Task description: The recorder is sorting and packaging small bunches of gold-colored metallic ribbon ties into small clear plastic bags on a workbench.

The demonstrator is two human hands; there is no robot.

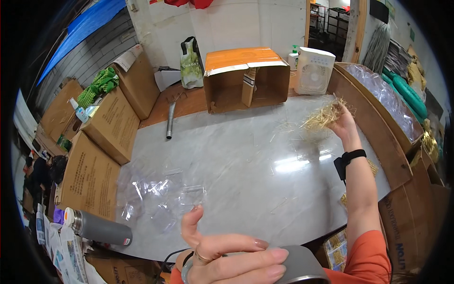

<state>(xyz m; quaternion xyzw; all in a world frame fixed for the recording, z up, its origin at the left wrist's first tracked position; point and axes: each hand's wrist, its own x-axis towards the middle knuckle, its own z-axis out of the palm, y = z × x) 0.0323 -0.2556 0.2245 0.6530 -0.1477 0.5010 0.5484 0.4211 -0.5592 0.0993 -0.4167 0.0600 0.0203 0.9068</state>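
Reference point: the orange-topped carton (246, 57), its open front facing the wearer across the grey marble-look tabletop (231, 161).

Right hand (343, 122): in front of the carton and off to its right, fingers closed on a loose bunch of gold straw shreds (318, 118) — strands stick out leftward, a few more scattered on the surface below.

Left hand (229, 260): far in front of the carton, at the lower edge of view. One digit raised and crooked; other fingers extended toward a grey cylinder (302, 262) — cannot tell whether they grip it.

Left of the carton: green-and-white bag (191, 68); metal hand fork (170, 121) lying forward of that. Right of the carton: pump bottle (293, 60), then white box fan (314, 73). Clear plastic packaging (158, 199) lies well forward and left of the carton, grey flask (104, 228) nearer the wearer.
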